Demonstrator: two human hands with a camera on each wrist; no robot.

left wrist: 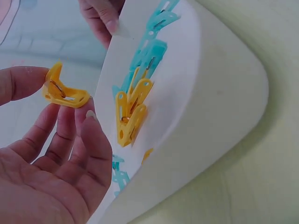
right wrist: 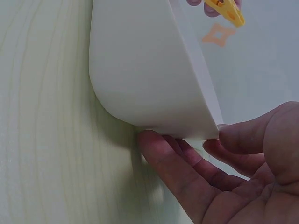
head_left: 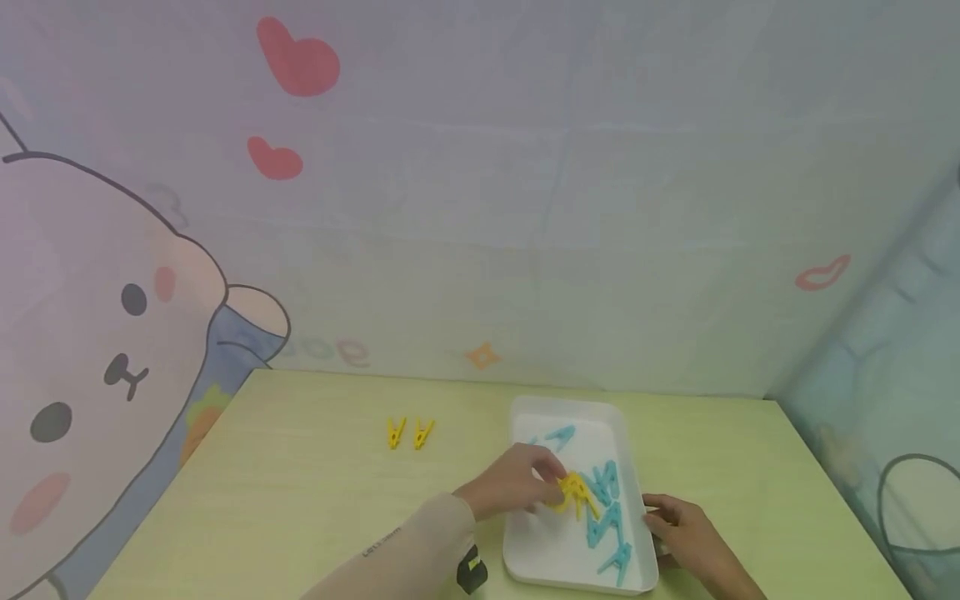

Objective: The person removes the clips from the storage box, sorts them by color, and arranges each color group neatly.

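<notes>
My left hand [head_left: 517, 479] is over the white tray [head_left: 567, 408], pinching a yellow clothespin [left wrist: 65, 91] between thumb and fingertips. Below it in the left wrist view, a few more yellow clothespins [left wrist: 133, 112] lie in the tray, overlapping some teal clothespins [left wrist: 149, 56]. Other teal clothespins [head_left: 618, 562] are spread along the tray's right side and near its far end. At the tray's right edge, my right hand [head_left: 686, 533] holds the rim with its thumb, the fingers against the outer wall [right wrist: 140, 60].
Two yellow clothespins, one [head_left: 395, 433] left of the other [head_left: 423, 433], lie side by side on the pale wooden table [head_left: 315, 500], left of the tray. A printed cloth backdrop [head_left: 637, 192] rises behind the table's far edge. A dark object [head_left: 472, 571] shows below my left wrist.
</notes>
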